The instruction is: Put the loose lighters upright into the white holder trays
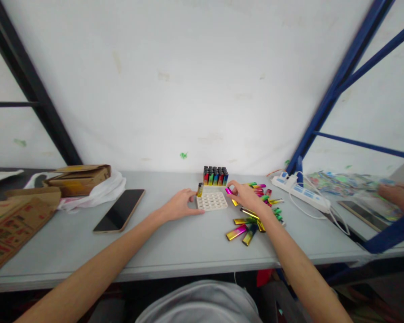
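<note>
A white tray with rows of holes (212, 202) lies flat on the table. My left hand (180, 204) grips its left side, the thumb at the near corner and the fingertips by the far corner. One gold lighter (199, 190) stands upright at the tray's far left corner, close to those fingertips. To the right of the tray, my right hand (245, 195) is closed on a magenta lighter (228, 191), held tilted just above the table. Loose metallic lighters (236, 232) in gold, magenta and green lie in a pile under and around my right wrist.
Behind the tray stands a block of upright multicoloured lighters (216, 176). A smartphone (120, 211) lies to the left, with cardboard boxes (79, 179) and a plastic bag (104, 193) beyond. On the right are a power strip (301, 194) with cables, a blue frame post (336, 89) and another person's hand (397, 195).
</note>
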Tool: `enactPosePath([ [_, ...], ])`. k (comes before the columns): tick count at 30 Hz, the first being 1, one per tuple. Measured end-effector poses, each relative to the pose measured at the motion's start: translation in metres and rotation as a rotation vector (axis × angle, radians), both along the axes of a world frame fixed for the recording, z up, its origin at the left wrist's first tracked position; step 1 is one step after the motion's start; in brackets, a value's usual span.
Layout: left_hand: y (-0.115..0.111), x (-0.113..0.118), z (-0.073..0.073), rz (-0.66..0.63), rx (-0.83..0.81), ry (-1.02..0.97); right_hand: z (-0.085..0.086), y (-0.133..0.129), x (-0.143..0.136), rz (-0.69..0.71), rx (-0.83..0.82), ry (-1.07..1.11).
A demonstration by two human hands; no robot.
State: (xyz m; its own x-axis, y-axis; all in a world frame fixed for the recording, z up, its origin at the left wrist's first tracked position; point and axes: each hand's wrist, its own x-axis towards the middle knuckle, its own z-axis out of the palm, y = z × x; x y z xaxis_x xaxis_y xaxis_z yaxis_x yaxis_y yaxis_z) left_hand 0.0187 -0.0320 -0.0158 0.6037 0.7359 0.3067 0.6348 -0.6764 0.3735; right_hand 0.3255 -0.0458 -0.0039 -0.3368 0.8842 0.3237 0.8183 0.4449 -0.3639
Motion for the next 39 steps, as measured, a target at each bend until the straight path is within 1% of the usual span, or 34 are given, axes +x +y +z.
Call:
enactPosePath([
  [2,0.0,0.0,0.0,-0.001,0.0,-0.005,0.003,-0.001,-0.006,0.035,0.042,0.12],
  [4,-0.001,0.0,0.001,-0.003,-0.002,-0.014,0.004,0.0,-0.013,0.042,0.059,0.285],
  [6,-0.001,0.0,0.002,-0.004,-0.002,-0.019,0.003,0.001,-0.02,0.047,0.033,0.434],
  [8,-0.002,0.001,0.003,-0.004,-0.005,-0.015,0.001,0.003,-0.026,0.074,-0.034,0.531],
  [12,-0.002,0.001,0.003,-0.012,-0.006,0.001,-0.001,0.001,-0.034,0.162,-0.19,0.654],
  [17,0.0,0.001,0.002,-0.026,0.011,0.016,0.005,-0.009,-0.044,0.251,-0.294,0.777],
  [21,-0.001,0.0,0.002,-0.033,0.006,0.021,0.012,-0.017,-0.049,0.272,-0.332,0.774],
  [24,-0.002,0.001,0.003,-0.029,0.006,0.018,0.012,-0.017,-0.051,0.287,-0.336,0.808],
  [27,-0.003,0.002,0.004,-0.021,0.0,0.004,0.007,-0.013,-0.052,0.27,-0.36,0.863],
  [30,-0.003,0.003,0.003,-0.011,-0.014,-0.003,0.002,-0.008,-0.053,0.214,-0.414,0.91],
  [35,-0.004,0.004,0.003,-0.032,-0.029,-0.021,-0.007,0.001,-0.054,0.153,-0.484,1.018],
  [39,-0.005,0.006,0.001,-0.034,-0.032,-0.021,-0.012,0.004,-0.058,0.048,-0.514,1.093],
])
